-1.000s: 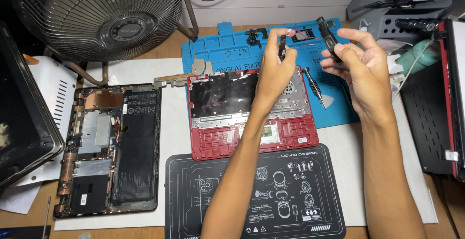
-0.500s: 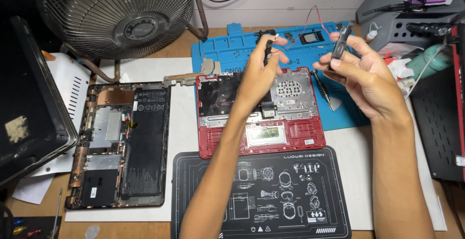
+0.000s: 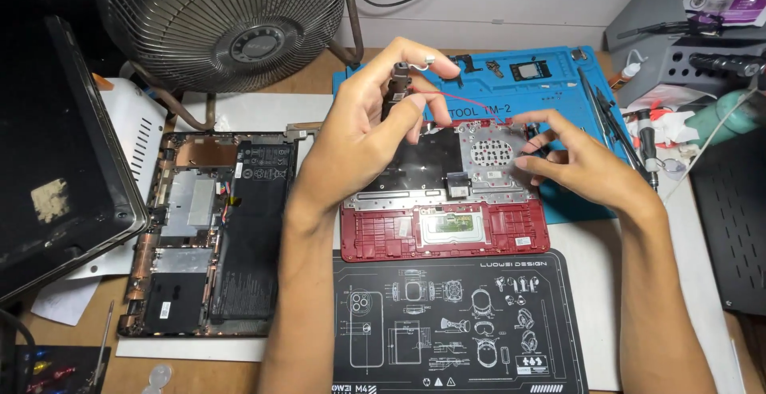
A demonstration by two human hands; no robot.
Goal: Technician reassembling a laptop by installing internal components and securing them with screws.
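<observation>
- The left hand (image 3: 363, 134) pinches a small dark part (image 3: 396, 84), trailing a thin red wire (image 3: 455, 102), above the red laptop palmrest (image 3: 444, 202).
- The right hand (image 3: 586, 162) rests fingers spread, gripping nothing, on the palmrest's upper right corner.
- A blue mat (image 3: 550, 95) lies behind the palmrest; an opened laptop base (image 3: 211, 234) lies left of it.

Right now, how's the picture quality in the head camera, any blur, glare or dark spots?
Head view: mostly sharp, the red laptop palmrest and black work mat read clearly; the left hand, holding a small dark part, is slightly soft. The left edge around the dark laptop screen is dim. Mild sheen on the blue repair mat; the fan bows slightly from lens distortion.
</observation>
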